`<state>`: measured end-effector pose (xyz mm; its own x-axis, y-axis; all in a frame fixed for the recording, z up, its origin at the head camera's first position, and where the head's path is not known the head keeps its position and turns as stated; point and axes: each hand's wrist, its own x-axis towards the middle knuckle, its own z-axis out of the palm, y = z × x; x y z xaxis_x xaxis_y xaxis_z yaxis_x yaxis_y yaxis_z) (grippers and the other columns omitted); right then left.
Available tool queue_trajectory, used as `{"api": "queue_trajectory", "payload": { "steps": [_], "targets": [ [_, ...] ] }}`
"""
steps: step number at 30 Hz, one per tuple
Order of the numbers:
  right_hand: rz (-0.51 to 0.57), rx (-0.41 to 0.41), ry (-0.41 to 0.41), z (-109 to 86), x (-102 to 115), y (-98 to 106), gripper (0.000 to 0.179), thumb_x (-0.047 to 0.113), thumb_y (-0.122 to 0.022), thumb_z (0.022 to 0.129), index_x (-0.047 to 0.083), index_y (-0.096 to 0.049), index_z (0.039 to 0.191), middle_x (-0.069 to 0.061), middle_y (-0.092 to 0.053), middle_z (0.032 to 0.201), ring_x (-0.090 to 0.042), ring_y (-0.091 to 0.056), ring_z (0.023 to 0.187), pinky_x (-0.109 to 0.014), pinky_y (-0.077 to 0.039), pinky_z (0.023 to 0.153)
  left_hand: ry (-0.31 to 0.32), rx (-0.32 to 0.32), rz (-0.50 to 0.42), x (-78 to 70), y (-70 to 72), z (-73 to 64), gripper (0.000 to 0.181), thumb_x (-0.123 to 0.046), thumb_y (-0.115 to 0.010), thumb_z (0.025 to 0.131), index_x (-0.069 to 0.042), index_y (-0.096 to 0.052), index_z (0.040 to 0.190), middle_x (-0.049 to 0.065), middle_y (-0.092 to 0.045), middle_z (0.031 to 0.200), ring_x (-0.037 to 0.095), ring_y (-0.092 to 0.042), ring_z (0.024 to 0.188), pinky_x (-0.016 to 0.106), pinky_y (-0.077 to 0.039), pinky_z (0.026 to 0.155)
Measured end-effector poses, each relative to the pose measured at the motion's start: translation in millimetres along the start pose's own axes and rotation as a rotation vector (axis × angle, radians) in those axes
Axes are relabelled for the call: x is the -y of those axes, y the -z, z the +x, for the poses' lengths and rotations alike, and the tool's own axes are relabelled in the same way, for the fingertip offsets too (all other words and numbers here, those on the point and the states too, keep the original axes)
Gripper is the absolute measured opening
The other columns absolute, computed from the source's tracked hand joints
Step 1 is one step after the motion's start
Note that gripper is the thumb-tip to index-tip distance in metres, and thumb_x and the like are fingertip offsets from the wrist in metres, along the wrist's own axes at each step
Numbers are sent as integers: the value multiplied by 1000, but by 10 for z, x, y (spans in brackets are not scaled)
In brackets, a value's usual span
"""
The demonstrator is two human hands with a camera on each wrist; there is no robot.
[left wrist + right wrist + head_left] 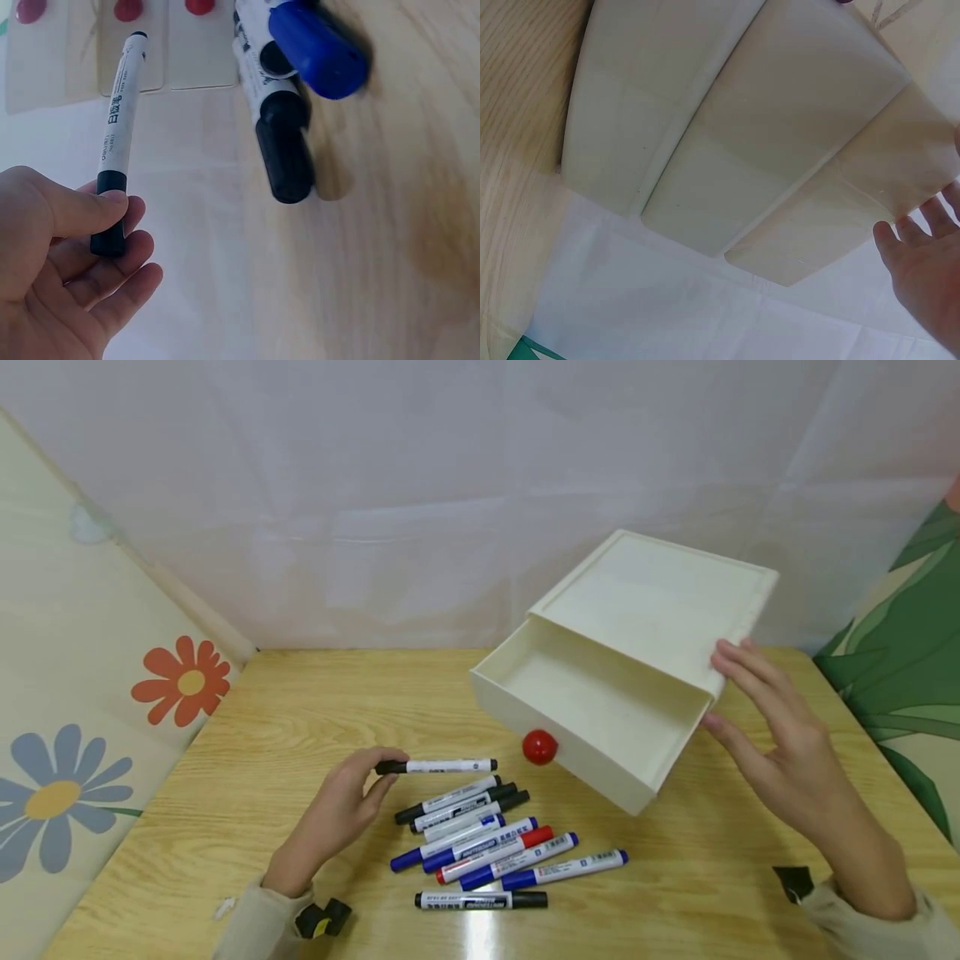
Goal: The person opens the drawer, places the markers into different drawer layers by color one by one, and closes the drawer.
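In the head view my left hand [347, 808] pinches a whiteboard marker [450, 767] by its black cap, between thumb and fingers. The left wrist view shows this marker [120, 120] with its white barrel pointing away from the palm. A cream drawer cabinet [667, 602] stands at the right, its top drawer [551, 714] pulled out and a red knob [539, 747] on the front. Nothing is seen inside the drawer. My right hand [787, 752] rests against the cabinet's right side near the top corner, fingers extended and thumb lower at the front edge.
Several whiteboard markers [480, 843] with black, blue and red caps lie in a loose pile on the wooden table [315, 718]. One black-capped marker [480, 900] lies apart, nearest the front. A pale cloth [390, 527] hangs behind the table.
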<state>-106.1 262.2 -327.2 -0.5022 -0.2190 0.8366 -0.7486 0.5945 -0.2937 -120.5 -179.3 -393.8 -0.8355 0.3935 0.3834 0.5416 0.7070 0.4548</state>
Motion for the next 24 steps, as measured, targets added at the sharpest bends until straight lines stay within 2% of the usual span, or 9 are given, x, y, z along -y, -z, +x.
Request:
{"api": "queue_trajectory", "payload": {
  "steps": [8,24],
  "targets": [
    [-5,8,-4,-3,-4,10,67,45,-53,99,-16,-55,128,-21,-51,144,-26,-37,146,-27,-29,122,-105,-104,30,-91,72,9,33,12,-74,80,-4,-68,109,6,-72,100,18,-68,93,36,-59,79],
    [-21,16,-11,-6,-17,16,67,45,-52,99,-15,-55,128,-21,-51,145,-26,-37,147,-27,-29,122,-196,-175,-8,-248,193,89,42,16,-75,77,-5,-67,112,4,-70,101,16,-66,92,30,-58,78]
  ]
}}
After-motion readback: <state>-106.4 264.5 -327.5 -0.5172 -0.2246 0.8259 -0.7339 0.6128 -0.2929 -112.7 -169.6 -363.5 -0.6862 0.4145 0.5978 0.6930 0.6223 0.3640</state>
